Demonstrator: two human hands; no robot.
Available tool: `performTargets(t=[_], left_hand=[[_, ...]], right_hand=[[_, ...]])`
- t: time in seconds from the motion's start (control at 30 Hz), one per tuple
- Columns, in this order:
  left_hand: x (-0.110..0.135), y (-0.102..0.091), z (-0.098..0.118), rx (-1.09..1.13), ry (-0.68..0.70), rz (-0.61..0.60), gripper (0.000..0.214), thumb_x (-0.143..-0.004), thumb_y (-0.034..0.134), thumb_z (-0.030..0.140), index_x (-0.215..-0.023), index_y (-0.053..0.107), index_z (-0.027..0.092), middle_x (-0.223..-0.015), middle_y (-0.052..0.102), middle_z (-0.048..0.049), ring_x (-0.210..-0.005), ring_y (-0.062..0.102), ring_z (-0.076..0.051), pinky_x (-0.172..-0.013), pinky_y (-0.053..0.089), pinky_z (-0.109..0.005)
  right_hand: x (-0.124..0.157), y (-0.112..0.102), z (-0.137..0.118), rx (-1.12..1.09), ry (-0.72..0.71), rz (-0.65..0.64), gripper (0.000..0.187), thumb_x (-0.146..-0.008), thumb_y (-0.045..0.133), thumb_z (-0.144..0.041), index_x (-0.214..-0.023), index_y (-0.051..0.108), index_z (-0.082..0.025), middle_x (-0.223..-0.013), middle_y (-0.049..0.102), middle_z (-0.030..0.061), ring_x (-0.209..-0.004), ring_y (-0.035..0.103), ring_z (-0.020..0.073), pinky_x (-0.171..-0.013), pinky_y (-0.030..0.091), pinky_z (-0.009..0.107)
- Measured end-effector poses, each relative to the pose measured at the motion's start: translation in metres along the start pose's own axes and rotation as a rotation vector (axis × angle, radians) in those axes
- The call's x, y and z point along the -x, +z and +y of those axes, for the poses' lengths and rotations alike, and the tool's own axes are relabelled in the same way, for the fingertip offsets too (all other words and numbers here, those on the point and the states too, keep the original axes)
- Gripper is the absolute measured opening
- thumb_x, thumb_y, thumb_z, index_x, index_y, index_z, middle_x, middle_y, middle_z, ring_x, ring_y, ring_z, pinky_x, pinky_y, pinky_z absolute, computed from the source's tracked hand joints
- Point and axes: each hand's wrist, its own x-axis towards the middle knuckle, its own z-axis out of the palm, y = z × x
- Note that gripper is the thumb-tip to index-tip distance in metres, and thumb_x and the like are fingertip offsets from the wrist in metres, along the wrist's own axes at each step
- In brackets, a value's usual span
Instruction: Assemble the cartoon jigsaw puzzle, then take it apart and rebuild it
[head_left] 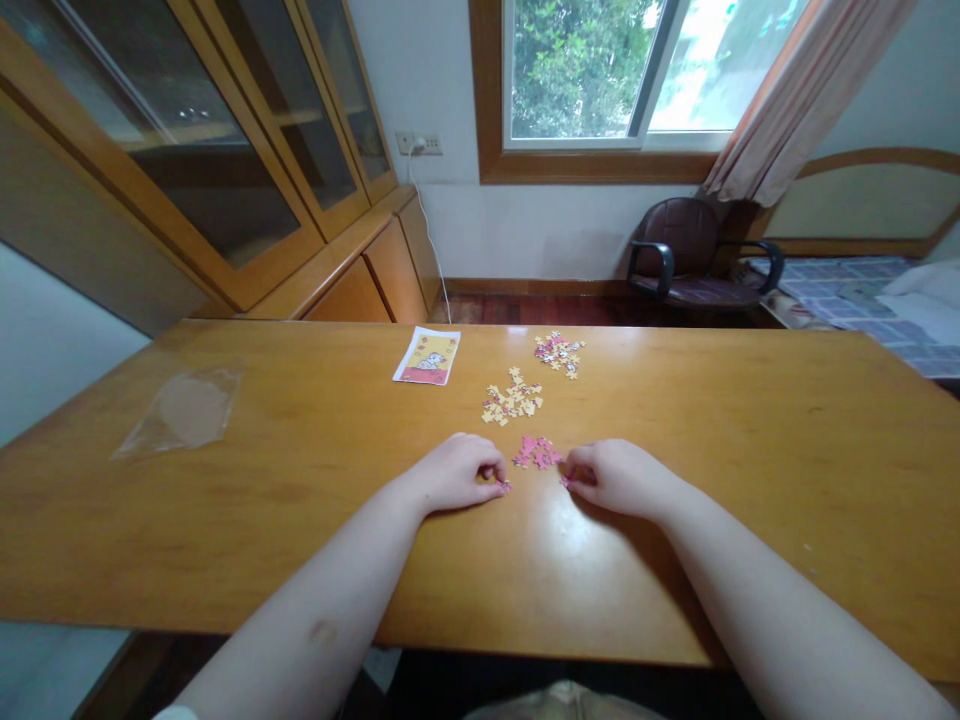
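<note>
Both my hands rest on the wooden table [300,520], either side of a small heap of pink puzzle pieces [535,452]. My left hand [459,472] is curled, its fingertips pinching a pink piece [505,486] against the tabletop. My right hand [613,476] is curled too, pinching another pink piece [565,481]. Farther back lie a heap of yellow pieces [513,399] and a mixed pink-and-white heap [558,353]. A printed reference picture card [427,356] lies flat to the left of the heaps.
A clear plastic bag [184,408] lies on the table's left part. Glass-fronted wooden cabinets [247,170] line the left wall. Beyond the table stand a dark armchair [686,262], a window [637,70] with a curtain, and a bed [862,295] at right.
</note>
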Motion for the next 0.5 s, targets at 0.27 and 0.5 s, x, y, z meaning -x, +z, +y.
performTargets(t=[0.27,0.5], left_hand=[[0.0014,-0.0016,-0.0016,0.014,-0.005,-0.014,0.015,-0.076,0.066,0.035,-0.082,0.066,0.020,-0.076,0.064,0.0018,-0.072,0.057,-0.012,-0.073,0.040,-0.024],[0.0018,-0.0012,-0.0017,-0.013,-0.005,0.008,0.037,-0.082,0.060,0.040,-0.117,0.062,0.028,-0.083,0.064,-0.0002,-0.078,0.058,-0.015,-0.075,0.041,-0.026]], right_hand=[[0.0002,-0.0011,0.0035,-0.020,0.018,0.016,0.019,-0.082,0.053,-0.032,-0.089,0.070,-0.024,-0.077,0.071,0.0021,-0.064,0.060,0.0155,-0.058,0.037,0.025],[-0.0008,0.0036,-0.0007,-0.011,-0.121,0.185,0.028,-0.089,0.046,-0.028,-0.109,0.065,-0.021,-0.092,0.067,0.0072,-0.085,0.059,0.0184,-0.078,0.039,0.029]])
